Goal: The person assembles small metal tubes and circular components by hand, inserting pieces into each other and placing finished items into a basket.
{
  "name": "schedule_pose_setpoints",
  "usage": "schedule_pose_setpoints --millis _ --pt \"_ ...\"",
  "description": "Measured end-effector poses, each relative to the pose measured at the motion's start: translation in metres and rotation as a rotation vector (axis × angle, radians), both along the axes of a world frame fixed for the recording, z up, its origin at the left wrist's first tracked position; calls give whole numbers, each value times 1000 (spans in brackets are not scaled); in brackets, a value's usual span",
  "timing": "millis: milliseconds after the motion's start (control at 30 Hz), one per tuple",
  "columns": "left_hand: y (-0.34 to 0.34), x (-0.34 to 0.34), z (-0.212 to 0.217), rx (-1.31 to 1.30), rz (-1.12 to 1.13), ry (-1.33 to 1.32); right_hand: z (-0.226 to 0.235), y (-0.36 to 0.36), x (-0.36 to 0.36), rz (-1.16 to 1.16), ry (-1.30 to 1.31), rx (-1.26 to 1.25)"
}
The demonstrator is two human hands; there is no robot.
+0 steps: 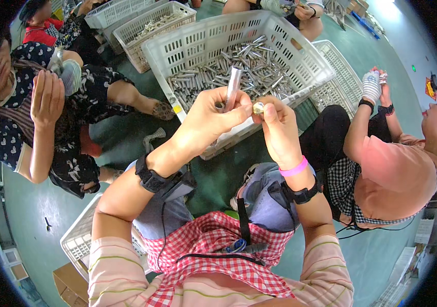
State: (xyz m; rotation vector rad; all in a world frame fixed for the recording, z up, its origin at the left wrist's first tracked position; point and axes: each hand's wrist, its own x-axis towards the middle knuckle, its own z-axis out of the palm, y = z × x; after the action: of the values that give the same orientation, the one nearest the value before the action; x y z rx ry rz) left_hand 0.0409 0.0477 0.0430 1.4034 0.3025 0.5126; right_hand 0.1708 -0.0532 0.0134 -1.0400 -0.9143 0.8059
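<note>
white crate (300, 61) blocks ahead; seated co-workers (392, 169) crowd both sides.

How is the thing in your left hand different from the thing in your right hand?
The metal tube in the left hand is long, thin and upright; the small cap at the right hand's fingertips is short and stubby. The tube is silver-grey, the cap paler. Both look metallic.

Four white slotted baskets (300, 56) stand on the floor. One holds metal tubes (249, 66) too many to count.
</note>
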Motion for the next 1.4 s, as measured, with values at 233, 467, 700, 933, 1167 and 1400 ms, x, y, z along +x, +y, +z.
schedule_pose_setpoints --millis 233,467,700,933,1167,1400 --pt "3 2 -10 -146 9 -44 6 3 -15 -23 60 152" --pt "-11 7 -5 49 277 -277 1 2 -5 -41 103 184" --pt "-12 6 -7 204 243 -212 7 3 -14 -123 79 171" --pt "4 11 -22 526 256 -422 7 3 -13 -87 -114 97" --pt "5 10 -23 343 180 -306 12 6 -5 212 205 24" --pt "2 12 -22 153 207 -257 8 5 -7 222 261 -3"
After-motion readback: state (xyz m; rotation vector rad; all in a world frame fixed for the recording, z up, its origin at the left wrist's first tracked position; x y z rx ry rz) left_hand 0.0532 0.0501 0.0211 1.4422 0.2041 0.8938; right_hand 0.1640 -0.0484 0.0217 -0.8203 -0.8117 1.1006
